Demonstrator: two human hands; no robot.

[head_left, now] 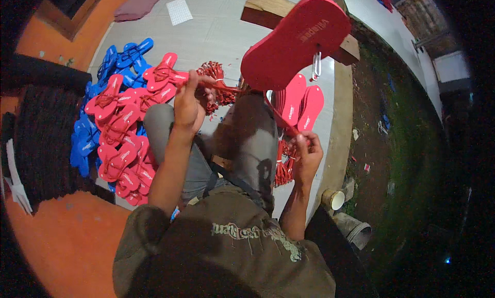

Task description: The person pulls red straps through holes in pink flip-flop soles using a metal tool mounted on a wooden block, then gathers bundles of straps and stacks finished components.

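While the left hand (188, 104) pinches a thin red strap (227, 87), the right hand (308, 153) grips its other end, fingers closed. Up above sits a smooth red foam sole (294, 43). Finished red sandals (124, 143) pile beside blue sandals (121, 61).

Light: bright over the middle, falling dim toward the right
Edges: black fisheye rim, straight lines bent
Focus: slightly soft, grainy

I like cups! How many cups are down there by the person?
1. A pale cup stands on the ground beside the platform edge, near the right hand. Others may be hidden in the dark.
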